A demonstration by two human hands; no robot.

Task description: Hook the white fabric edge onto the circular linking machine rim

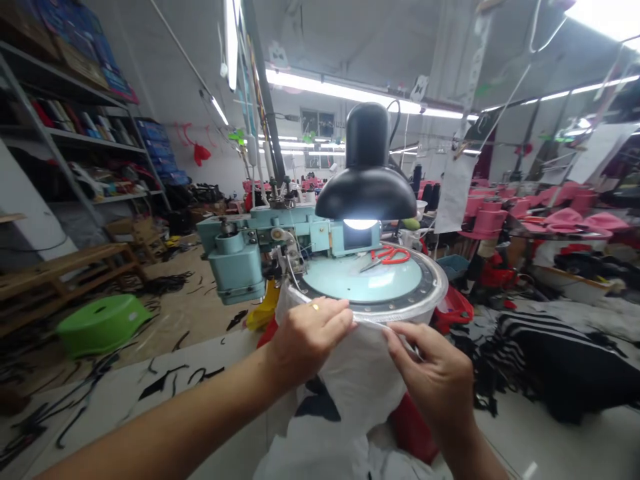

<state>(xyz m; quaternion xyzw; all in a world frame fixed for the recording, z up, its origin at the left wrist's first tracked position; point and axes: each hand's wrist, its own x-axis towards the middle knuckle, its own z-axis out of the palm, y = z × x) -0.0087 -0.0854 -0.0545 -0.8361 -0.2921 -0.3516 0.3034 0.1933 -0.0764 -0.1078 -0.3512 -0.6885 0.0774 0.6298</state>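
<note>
White fabric (350,393) cut off below, distant pink items (310,182) too small to tell (far back)

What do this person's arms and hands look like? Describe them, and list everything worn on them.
Both forearms are bare, with no sleeves, cuffs or watch in view on the left forearm or the right forearm. The left hand wears a slim gold-coloured ring on one finger. No ring shows on the right hand. Neither hand wears gloves.
</note>
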